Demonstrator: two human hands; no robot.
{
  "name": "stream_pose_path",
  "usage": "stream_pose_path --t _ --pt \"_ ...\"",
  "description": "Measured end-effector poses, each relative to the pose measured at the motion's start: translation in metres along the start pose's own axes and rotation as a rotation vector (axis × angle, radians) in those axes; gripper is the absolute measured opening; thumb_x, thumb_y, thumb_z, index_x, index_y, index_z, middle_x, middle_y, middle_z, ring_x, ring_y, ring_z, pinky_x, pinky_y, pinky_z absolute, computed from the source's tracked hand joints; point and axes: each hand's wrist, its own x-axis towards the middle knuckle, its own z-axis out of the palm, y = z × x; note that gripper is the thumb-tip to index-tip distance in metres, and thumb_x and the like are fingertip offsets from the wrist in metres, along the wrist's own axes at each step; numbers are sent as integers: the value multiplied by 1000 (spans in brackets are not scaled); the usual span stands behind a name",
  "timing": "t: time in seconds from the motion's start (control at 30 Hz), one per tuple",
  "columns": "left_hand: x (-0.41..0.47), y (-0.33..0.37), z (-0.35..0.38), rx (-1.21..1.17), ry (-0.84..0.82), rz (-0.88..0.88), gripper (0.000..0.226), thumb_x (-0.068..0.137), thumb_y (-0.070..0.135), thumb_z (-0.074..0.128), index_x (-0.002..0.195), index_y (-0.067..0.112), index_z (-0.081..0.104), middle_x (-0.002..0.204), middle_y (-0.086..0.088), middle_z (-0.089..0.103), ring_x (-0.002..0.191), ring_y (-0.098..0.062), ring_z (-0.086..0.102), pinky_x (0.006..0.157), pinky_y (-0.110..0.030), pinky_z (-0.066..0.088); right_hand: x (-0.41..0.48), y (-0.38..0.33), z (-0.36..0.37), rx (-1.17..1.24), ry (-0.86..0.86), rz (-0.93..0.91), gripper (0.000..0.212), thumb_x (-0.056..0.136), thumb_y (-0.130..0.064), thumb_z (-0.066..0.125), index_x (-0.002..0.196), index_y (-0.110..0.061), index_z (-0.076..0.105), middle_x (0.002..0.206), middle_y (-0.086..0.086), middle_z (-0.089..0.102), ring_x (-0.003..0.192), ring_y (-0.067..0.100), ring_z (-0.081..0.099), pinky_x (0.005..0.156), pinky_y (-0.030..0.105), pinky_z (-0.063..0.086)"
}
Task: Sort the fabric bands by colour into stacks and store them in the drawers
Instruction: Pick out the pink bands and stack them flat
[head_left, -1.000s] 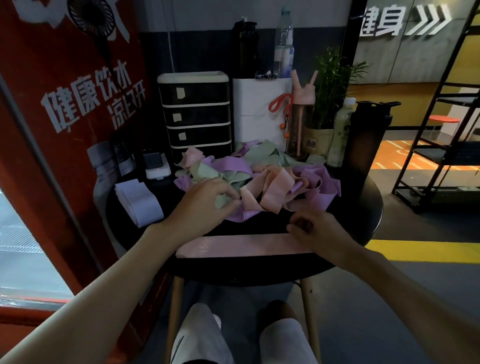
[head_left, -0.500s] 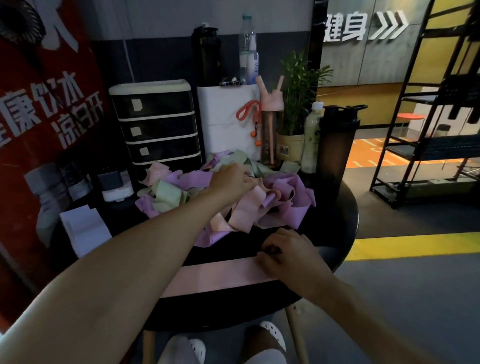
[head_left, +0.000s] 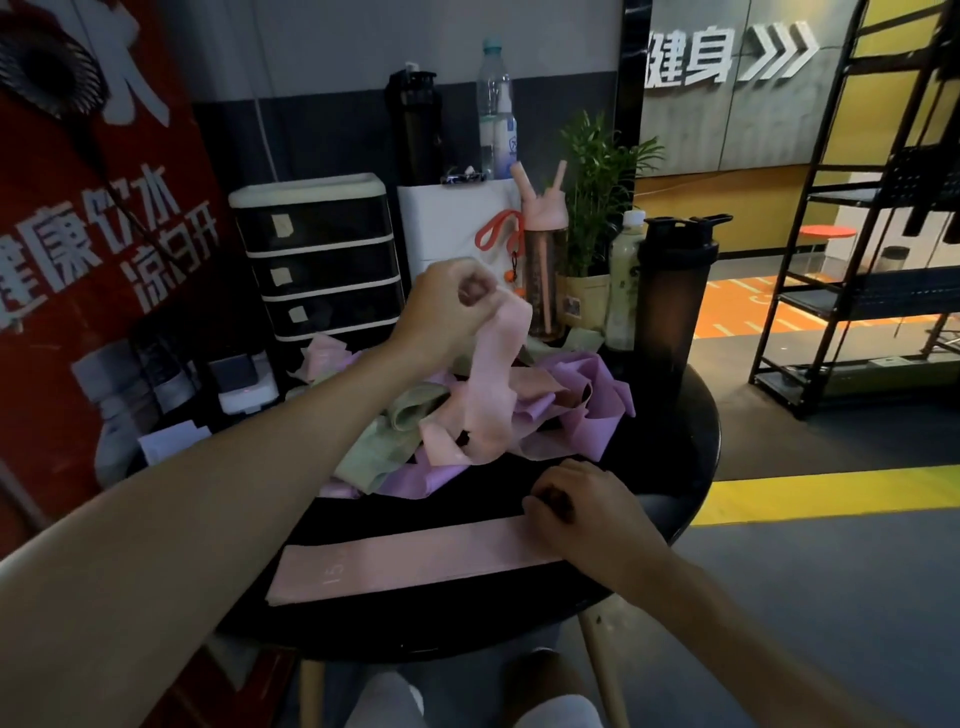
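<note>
Head view: the left hand (head_left: 452, 306) is raised over the middle of the table (head_left: 696, 415), fingers and thumb curled tight into a fist round the top end of a pink band (head_left: 496, 384). The band hangs from that grip in a loose twisted loop, and its lower end still touches the pile (head_left: 571, 410) of tangled bands below. The pile lies at the far half of the table and mixes pink, purple (head_left: 597, 395) and green (head_left: 395, 431) bands, none of them stacked. The right hand (head_left: 587, 514) sits low at the near right, fingers curled, on the right end of a flat band (head_left: 415, 561), pinning it to the tabletop. This pink band lies stretched out straight along the near edge, apart from the pile, with faint print near its left end. The drawers (head_left: 317, 265), a dark unit of four with pale labels, stand at the back left of the table behind the pile, all pushed in. Just right of them is a white box (head_left: 452, 223), then a pink bottle (head_left: 543, 260), a plant (head_left: 597, 171), a green bottle (head_left: 626, 275) and a dark shaker (head_left: 670, 312). White papers (head_left: 171, 439) lie at the table's left edge, beside a red banner (head_left: 104, 208). A black rack (head_left: 883, 234) stands on the floor at far right.
</note>
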Motion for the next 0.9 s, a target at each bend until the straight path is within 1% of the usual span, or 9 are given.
stream_pose_path --t 0.17,0.27,0.4,0.47,0.57,0.67,0.77,0.83,0.9 --pt "2 32 -41 -62 105 54 10 86 12 73 81 17 67 76 -3 67 70 -11 59 68 -28 52 -4 -7 -9 228 97 113 16 94 -24 57 98 -18 71 88 -8 68 79 11 62 76 39 52" --pt "0 45 -61 -60 134 73 10 86 12 73 80 18 68 74 4 66 68 -5 58 67 -21 50 -1 -12 -19 245 158 109 22 93 -40 53 103 -32 71 92 -20 67 87 6 64 81 42 52" --pt "-7 59 -80 -99 165 83 7 86 12 74 81 14 69 72 6 64 62 3 55 63 -16 47 18 -40 -45 488 228 63 32 86 -51 56 105 -27 62 96 -4 68 90 15 67 80 49 56" --pt "-11 65 -85 -134 149 74 5 86 13 74 84 11 70 73 4 66 65 -2 58 66 -22 50 30 -66 -63 654 252 42 38 82 -51 65 114 -33 52 102 0 64 95 22 67 82 46 57" --pt "-20 75 -90 -135 109 75 8 86 13 76 81 11 69 72 3 65 62 1 57 64 -17 49 47 -105 -88 727 327 -47 46 87 -30 70 125 -26 44 108 9 62 100 22 63 82 29 56" --pt "-31 84 -96 -149 77 50 11 84 15 78 82 10 68 68 3 62 57 3 56 60 -15 48 56 -133 -103 810 363 -69 34 89 -18 69 118 -17 50 88 25 65 83 39 64 72 51 55" --pt "-41 86 -105 -199 63 3 18 85 16 78 90 6 63 64 -8 64 57 -6 61 58 -23 53 62 -140 -106 746 423 0 19 89 -15 67 107 -12 63 72 10 66 71 25 64 69 51 56" --pt "-48 84 -111 -282 18 -65 23 84 18 77 91 9 57 76 -24 68 71 -24 70 72 -40 59 63 -140 -107 758 405 33 15 90 -17 65 105 -15 68 73 4 67 73 22 64 72 50 57" --pt "-55 82 -116 -380 -56 -151 30 79 24 79 93 9 57 91 -27 70 87 -34 71 86 -48 56 61 -138 -109 805 375 67 11 92 -19 62 100 -21 70 86 10 71 82 28 66 75 50 57"
